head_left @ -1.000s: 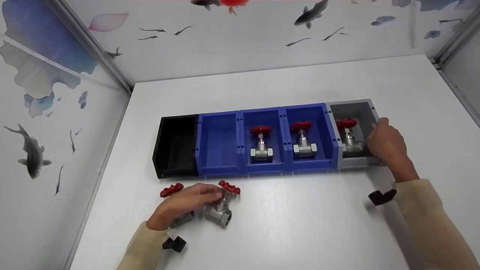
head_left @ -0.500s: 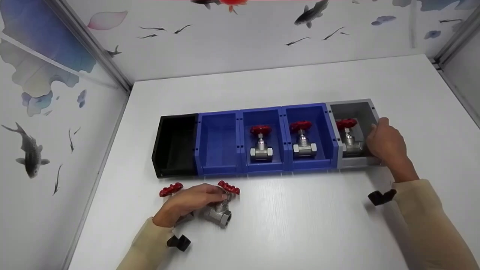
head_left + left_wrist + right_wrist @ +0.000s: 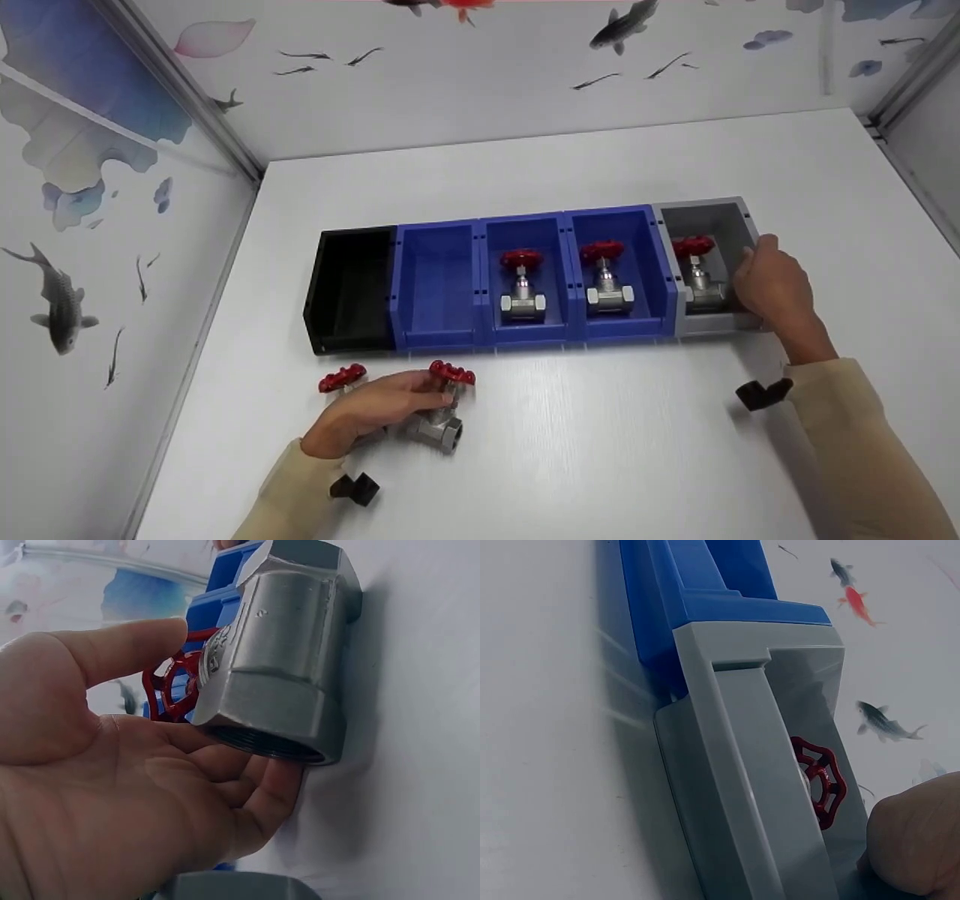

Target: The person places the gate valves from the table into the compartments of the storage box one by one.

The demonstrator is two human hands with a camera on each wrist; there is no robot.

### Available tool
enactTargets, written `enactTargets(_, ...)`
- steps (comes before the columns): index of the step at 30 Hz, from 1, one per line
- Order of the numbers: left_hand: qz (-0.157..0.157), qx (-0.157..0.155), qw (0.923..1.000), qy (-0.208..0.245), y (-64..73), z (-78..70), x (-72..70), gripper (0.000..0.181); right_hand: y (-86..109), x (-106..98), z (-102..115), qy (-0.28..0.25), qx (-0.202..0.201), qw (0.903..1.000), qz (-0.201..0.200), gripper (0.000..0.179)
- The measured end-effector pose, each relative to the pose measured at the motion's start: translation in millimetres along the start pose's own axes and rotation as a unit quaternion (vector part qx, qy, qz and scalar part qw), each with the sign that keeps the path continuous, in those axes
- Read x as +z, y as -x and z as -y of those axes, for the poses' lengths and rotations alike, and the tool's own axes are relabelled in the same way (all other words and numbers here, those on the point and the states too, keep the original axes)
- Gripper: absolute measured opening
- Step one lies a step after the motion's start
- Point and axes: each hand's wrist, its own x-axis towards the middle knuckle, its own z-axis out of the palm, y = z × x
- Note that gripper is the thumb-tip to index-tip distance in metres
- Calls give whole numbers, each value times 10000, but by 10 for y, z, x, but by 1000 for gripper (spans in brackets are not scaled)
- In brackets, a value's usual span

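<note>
A valve (image 3: 437, 433) tilts before the leftmost blue bin (image 3: 439, 340), its neck clamped in the left hand (image 3: 373, 406), likely for a slim hold; the right hand (image 3: 777, 283) grips the gray bin (image 3: 718, 324) by its side, perhaps steadying it on the table (image 3: 585, 450).

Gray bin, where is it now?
In the head view, the gray bin ends the row at right, beside a blue bin, with the right hand on its outer wall.

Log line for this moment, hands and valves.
left hand: grips valve; right hand: holds gray bin; second valve: partly hidden by left hand; binned valves: gray bin, two blue bins
</note>
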Motion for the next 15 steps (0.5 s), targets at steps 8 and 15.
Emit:
enactTargets(8,22,16,10000,94,31,13,-2,57,1,3,5,-34,5,10000,-21,46)
enactTargets(15,61,4,9997,246,12,47,15,71,0,18,-8,-42,-40,9999,-123,44)
